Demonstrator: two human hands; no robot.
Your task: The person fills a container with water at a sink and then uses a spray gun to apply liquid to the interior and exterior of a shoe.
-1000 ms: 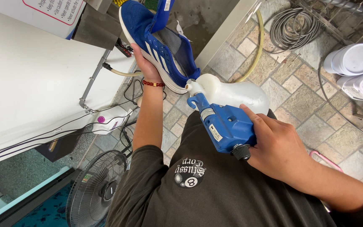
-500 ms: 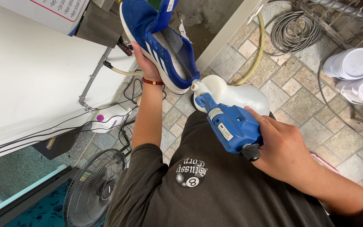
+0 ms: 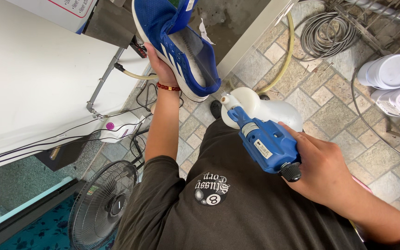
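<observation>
Holding the blue electric sprayer [image 3: 267, 143] in our right hand [image 3: 322, 173], we have the fingers wrapped tight round its grip; a black knob sits at the rear end and the white tank [image 3: 265, 111] bulges just ahead of the body. Its nozzle points up at the blue sneaker [image 3: 177, 44], close to the heel but apart from it. Our left hand [image 3: 160, 67] cups the sneaker from beneath, palm against the white sole, fingers curled round its side; a red bead bracelet [image 3: 168, 87] circles that wrist. The shoe is raised and tilted, opening toward us. Lower left stands a floor fan [image 3: 103, 203]. Farther off: white table [image 3: 33, 78], coiled hose [image 3: 327, 32], white buckets [image 3: 390, 74] on stone tiles.
</observation>
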